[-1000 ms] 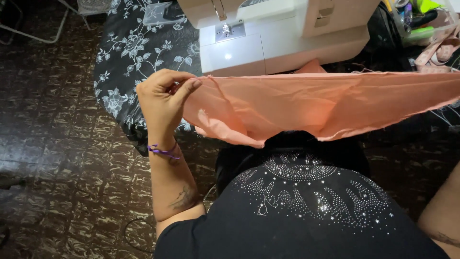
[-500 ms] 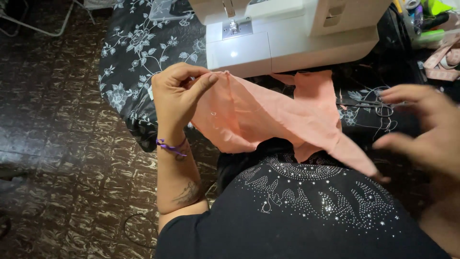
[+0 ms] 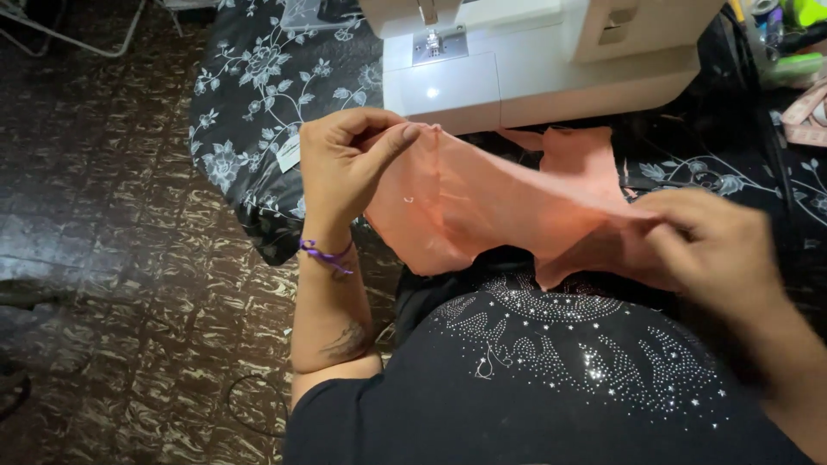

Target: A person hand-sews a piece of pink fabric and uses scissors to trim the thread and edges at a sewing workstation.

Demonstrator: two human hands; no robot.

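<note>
Fabric (image 3: pixel 482 202): peach piece held in air between both grips, in front of sewing machine (image 3: pixel 534 60). Left hand (image 3: pixel 345 164) pinches its corner; right hand (image 3: pixel 715 245) clamps opposite end. Fabric not yet under needle (image 3: pixel 428 19); stitching apparently undone.

Label: small white rectangular tag (image 3: pixel 289 153) on the floral black cloth (image 3: pixel 250 103), left of the sewing machine (image 3: pixel 534 60).

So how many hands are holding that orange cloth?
2. The left hand pinches the thin peach-orange fabric at its left end, near the white sewing machine. The right hand grips its right end, above the black rhinestone shirt. No other hands show.
</note>
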